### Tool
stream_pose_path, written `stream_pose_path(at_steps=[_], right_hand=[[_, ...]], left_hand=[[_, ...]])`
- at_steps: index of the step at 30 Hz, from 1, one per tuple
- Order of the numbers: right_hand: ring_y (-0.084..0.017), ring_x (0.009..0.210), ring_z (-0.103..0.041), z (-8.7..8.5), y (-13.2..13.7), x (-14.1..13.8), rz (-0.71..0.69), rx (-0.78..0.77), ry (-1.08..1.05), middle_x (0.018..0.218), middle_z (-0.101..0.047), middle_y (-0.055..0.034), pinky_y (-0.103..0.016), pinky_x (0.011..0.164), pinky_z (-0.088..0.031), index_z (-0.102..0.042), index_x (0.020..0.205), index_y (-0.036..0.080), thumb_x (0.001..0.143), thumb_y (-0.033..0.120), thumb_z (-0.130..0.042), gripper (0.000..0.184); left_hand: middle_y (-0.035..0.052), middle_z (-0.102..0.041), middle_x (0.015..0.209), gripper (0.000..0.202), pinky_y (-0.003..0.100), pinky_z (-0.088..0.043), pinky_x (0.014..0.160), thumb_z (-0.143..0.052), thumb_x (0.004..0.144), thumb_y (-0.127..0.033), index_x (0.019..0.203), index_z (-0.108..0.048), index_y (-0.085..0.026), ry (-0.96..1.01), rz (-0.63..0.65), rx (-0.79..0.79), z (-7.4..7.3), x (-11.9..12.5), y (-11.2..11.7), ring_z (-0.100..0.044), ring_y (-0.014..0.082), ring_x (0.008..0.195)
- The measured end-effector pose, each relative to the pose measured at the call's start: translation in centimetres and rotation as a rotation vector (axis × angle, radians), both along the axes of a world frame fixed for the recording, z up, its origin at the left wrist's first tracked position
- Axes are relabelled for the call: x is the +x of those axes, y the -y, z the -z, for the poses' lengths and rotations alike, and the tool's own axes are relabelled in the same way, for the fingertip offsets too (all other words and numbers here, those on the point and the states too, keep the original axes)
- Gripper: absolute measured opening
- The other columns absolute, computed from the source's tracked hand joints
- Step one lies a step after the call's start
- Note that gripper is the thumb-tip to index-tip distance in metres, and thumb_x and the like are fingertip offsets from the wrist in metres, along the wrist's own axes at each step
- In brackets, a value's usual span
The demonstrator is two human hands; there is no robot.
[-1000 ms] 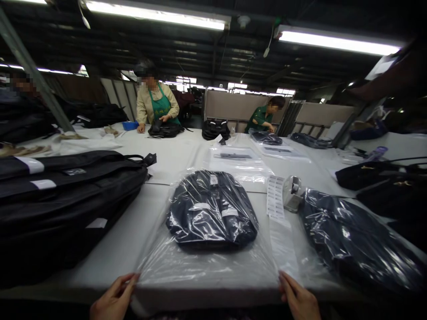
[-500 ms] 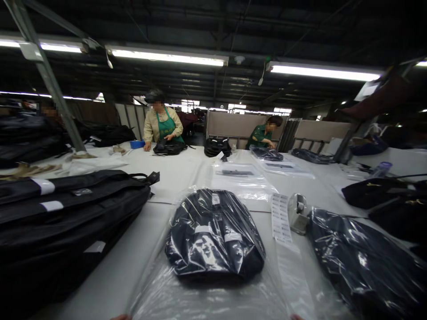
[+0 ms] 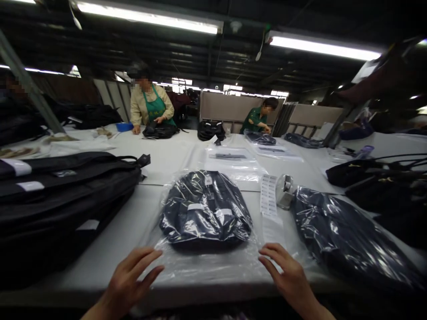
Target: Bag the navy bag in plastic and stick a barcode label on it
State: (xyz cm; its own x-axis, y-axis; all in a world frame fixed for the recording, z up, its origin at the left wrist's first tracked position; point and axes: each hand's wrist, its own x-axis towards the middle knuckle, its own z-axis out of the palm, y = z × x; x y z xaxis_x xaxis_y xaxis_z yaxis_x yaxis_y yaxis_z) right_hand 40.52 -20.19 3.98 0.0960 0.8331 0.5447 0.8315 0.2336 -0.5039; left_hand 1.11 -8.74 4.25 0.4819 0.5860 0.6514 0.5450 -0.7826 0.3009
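Note:
A dark backpack [image 3: 207, 222] lies flat inside a clear plastic bag [image 3: 200, 269], straps up, with white wrapping on parts of it. My left hand [image 3: 130, 278] hovers by the bag's near left edge, fingers stretched and thumb apart. Across from it my right hand [image 3: 288, 273] is at the near right edge, its fingers also spread. Neither hand has anything in its grip; whether the fingertips touch the plastic I cannot tell. The loose open end of the bag spreads between the two hands toward the table's front edge.
Black backpacks [image 3: 66, 209] are piled at left. A label sheet [image 3: 268, 195], a tape dispenser [image 3: 285, 191] and another bagged backpack [image 3: 347, 235] stand at right. Flat plastic bags [image 3: 230, 166] lie behind. Two co-workers [image 3: 151, 104] handle bags across the table [image 3: 167, 153].
My hands have come up into view from the bottom edge, on both sides of the bag's near end. The camera view has tilted down, so the backpack appears higher.

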Motion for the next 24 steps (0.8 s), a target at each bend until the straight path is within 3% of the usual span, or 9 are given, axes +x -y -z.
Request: stream_pose_path(at_steps=[2, 4, 6, 8, 10, 13, 16, 19, 24], right_hand=[[-0.016, 0.081, -0.060, -1.2, -2.3, -1.8, -0.214, 0.034, 0.101, 0.088, -0.061, -0.0078, -0.026, 0.072, -0.051, -0.065, 0.088, 0.019, 0.088, 0.023, -0.049, 0.016], [-0.014, 0.076, -0.056, -1.9, -4.5, -3.2, -0.362, 0.008, 0.235, 0.084, -0.057, -0.0064, -0.025, 0.067, -0.049, -0.063, 0.083, 0.018, 0.088, 0.021, -0.049, 0.015], [-0.013, 0.071, -0.052, -1.8, -6.4, -3.9, -0.442, -0.045, 0.413, 0.080, -0.054, -0.0044, -0.024, 0.063, -0.045, -0.061, 0.078, 0.017, 0.088, 0.022, -0.050, 0.015], [-0.013, 0.068, -0.049, -0.9, -8.0, -4.0, -0.500, -0.077, 0.563, 0.077, -0.052, -0.0023, -0.024, 0.060, -0.041, -0.058, 0.075, 0.017, 0.088, 0.020, -0.049, 0.015], [-0.013, 0.066, -0.047, 0.7, -9.1, -3.7, -0.567, -0.096, 0.637, 0.075, -0.052, -0.0009, -0.024, 0.060, -0.039, -0.056, 0.075, 0.017, 0.089, 0.015, -0.045, 0.018], [-0.013, 0.067, -0.046, 3.0, -9.8, -3.1, -0.651, -0.106, 0.678, 0.075, -0.053, -0.0011, -0.025, 0.061, -0.037, -0.055, 0.078, 0.017, 0.091, 0.011, -0.040, 0.021], [-0.013, 0.065, -0.045, 4.3, -9.9, -2.5, -0.666, -0.078, 0.705, 0.073, -0.052, -0.0015, -0.025, 0.059, -0.036, -0.056, 0.079, 0.016, 0.092, 0.012, -0.037, 0.023], [-0.013, 0.062, -0.042, 4.8, -10.0, -2.0, -0.694, -0.025, 0.715, 0.069, -0.050, -0.0010, -0.026, 0.056, -0.034, -0.056, 0.080, 0.015, 0.093, 0.012, -0.035, 0.025], [-0.013, 0.061, -0.042, 4.6, -10.1, -1.9, -0.725, 0.026, 0.779, 0.069, -0.051, -0.0010, -0.028, 0.055, -0.033, -0.058, 0.088, 0.014, 0.092, 0.010, -0.036, 0.022]], left_hand=[[0.0059, -0.060, 0.093, 0.016, 0.027, -0.048, 0.076, -0.053, 0.088, -0.027, 0.101, -0.060, -0.021, -0.164, 0.261, 0.100, -1.5, 2.8, -1.6, -0.058, 0.0160, 0.084], [0.0069, -0.058, 0.093, 0.016, 0.027, -0.046, 0.071, -0.051, 0.089, -0.030, 0.093, -0.059, -0.018, -0.365, 0.414, 0.136, -2.9, 5.7, -3.6, -0.054, 0.0162, 0.079], [0.0055, -0.056, 0.090, 0.019, 0.027, -0.042, 0.067, -0.052, 0.088, -0.035, 0.086, -0.058, -0.018, -0.535, 0.530, 0.154, -3.4, 7.9, -5.6, -0.051, 0.0160, 0.075], [0.0024, -0.054, 0.085, 0.014, 0.024, -0.038, 0.063, -0.051, 0.088, -0.031, 0.082, -0.057, -0.019, -0.637, 0.620, 0.171, -2.5, 9.1, -7.1, -0.048, 0.0144, 0.070], [0.0007, -0.052, 0.082, 0.012, 0.023, -0.034, 0.059, -0.047, 0.089, -0.023, 0.081, -0.056, -0.020, -0.675, 0.667, 0.178, -0.7, 9.3, -8.2, -0.046, 0.0131, 0.067], [0.0012, -0.052, 0.079, 0.019, 0.025, -0.031, 0.058, -0.039, 0.092, -0.019, 0.082, -0.055, -0.019, -0.660, 0.666, 0.172, 2.4, 8.8, -8.8, -0.045, 0.0133, 0.066], [0.0012, -0.052, 0.072, 0.024, 0.027, -0.029, 0.056, -0.033, 0.094, -0.018, 0.085, -0.056, -0.019, -0.643, 0.669, 0.185, 4.4, 8.4, -8.7, -0.044, 0.0139, 0.062], [0.0009, -0.055, 0.072, 0.023, 0.030, -0.030, 0.056, -0.034, 0.094, -0.018, 0.097, -0.056, -0.020, -0.645, 0.694, 0.192, 4.9, 8.2, -8.5, -0.044, 0.0144, 0.060], [0.0050, -0.061, 0.091, 0.023, 0.032, -0.031, 0.060, -0.033, 0.095, -0.017, 0.104, -0.055, -0.016, -0.694, 0.674, 0.169, 5.0, 8.1, -7.3, -0.048, 0.0146, 0.068]])
